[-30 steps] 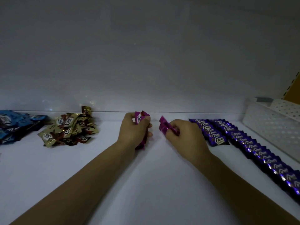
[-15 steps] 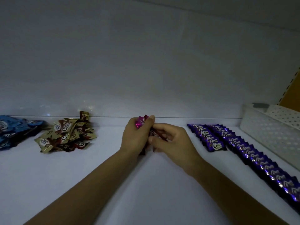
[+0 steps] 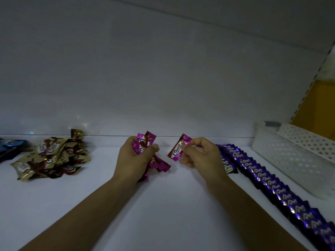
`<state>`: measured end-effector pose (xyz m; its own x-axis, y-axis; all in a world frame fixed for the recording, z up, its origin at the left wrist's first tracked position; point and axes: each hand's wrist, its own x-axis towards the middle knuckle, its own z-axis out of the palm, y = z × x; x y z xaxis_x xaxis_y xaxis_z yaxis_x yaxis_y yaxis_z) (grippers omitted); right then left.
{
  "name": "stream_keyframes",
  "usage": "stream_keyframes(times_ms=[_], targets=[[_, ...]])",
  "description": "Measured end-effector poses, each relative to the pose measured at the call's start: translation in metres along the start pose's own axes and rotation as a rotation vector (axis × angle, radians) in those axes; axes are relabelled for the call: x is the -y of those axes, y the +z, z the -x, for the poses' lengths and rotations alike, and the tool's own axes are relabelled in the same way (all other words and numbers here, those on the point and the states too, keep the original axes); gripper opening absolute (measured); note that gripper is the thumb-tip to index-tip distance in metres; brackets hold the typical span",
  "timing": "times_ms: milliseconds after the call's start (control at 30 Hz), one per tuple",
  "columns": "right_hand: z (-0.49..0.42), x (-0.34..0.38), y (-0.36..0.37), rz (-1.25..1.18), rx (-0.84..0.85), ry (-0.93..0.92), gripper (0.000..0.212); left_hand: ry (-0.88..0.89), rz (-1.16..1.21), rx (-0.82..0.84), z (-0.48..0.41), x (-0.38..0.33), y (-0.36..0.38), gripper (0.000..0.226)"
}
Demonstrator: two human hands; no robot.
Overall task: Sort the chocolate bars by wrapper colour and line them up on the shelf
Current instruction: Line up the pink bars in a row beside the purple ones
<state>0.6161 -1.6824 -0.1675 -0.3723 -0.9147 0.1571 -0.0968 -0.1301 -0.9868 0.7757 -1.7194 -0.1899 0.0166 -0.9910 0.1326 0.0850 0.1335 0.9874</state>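
My left hand (image 3: 135, 159) grips a bunch of pink-wrapped chocolate bars (image 3: 145, 142) just above the white shelf (image 3: 163, 205), near its back wall. My right hand (image 3: 201, 154) pinches a single pink bar (image 3: 177, 148) a little to the right of that bunch. Two rows of purple bars (image 3: 268, 182) lie lined up on the shelf, running from the back toward the front right. A loose pile of gold bars (image 3: 52, 156) lies at the left. Blue bars (image 3: 10, 145) show at the far left edge.
A white perforated plastic basket (image 3: 293, 154) stands at the right, behind the purple rows. A slotted shelf upright with a yellow panel (image 3: 315, 105) rises at the far right. The shelf's back wall runs just behind both hands.
My right hand met the left hand at the bunch, took one pink bar from it and drew away to the right. The left hand kept the bunch.
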Motion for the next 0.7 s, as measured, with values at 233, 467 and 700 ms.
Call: stream_keyframes(times_ms=[233, 467, 700], targets=[[-0.005, -0.011, -0.023, 0.801, -0.032, -0.33, 0.029, 0.121, -0.175, 0.029, 0.004, 0.006, 0.006, 0.021], [-0.001, -0.007, -0.026, 1.045, 0.199, -0.503, 0.012, 0.154, -0.212, 0.038, 0.001, 0.01, 0.007, 0.021], [0.004, 0.014, -0.031, 1.356, 0.218, -0.477, 0.015, 0.151, -0.217, 0.036, 0.001, 0.014, 0.006, 0.02]])
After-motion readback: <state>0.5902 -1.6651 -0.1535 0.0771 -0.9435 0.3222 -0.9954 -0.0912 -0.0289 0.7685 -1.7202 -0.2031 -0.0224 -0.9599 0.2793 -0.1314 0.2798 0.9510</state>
